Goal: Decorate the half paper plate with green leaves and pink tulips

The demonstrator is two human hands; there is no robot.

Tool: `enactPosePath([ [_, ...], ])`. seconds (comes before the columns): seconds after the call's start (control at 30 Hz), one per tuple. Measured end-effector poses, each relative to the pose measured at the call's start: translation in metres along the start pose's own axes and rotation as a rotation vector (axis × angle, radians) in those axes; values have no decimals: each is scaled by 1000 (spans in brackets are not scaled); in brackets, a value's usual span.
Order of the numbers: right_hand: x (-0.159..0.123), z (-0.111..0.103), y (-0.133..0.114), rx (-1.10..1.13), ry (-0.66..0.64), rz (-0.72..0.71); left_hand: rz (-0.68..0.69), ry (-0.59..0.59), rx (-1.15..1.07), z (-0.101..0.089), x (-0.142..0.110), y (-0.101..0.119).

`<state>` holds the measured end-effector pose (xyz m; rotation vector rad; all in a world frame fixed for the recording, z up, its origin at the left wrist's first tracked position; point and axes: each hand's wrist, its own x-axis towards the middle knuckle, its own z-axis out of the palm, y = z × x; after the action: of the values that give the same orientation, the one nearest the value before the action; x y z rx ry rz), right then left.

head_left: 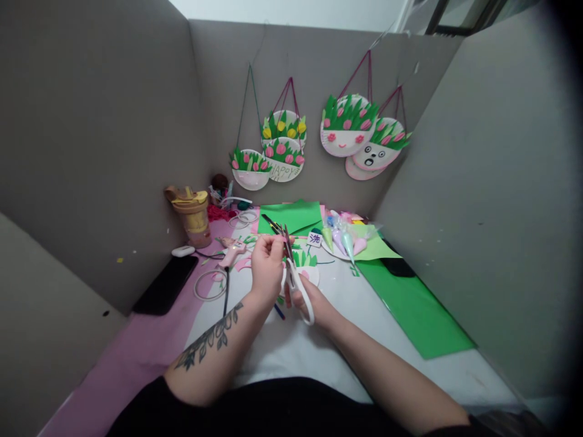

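Note:
My right hand (314, 301) grips a pair of scissors (301, 291) by their white handles, with the dark blades pointing up and away from me. My left hand (268, 262) is closed in a pinch right beside the blades. A small bit of pink paper (285, 240) shows at its fingertips, against the scissors. Below and behind both hands lies a white paper plate (313, 278) with green paper leaves (306, 259) along its top, partly hidden by the scissors and my right hand.
A pink glue gun (233, 252), a white ring (210, 285) and a phone (166, 285) lie left, near a cup (194, 217). Green sheets (416, 309) and bags of coloured filling (347, 243) are right. Decorated plates (348, 142) hang on the grey back panel.

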<state>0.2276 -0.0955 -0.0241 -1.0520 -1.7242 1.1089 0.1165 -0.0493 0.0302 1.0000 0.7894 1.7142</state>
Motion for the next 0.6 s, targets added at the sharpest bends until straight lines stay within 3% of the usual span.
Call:
enactPosePath([
  [0.6,1,1,5,-36,7,-40,-1,7,52,-3,1,-3],
])
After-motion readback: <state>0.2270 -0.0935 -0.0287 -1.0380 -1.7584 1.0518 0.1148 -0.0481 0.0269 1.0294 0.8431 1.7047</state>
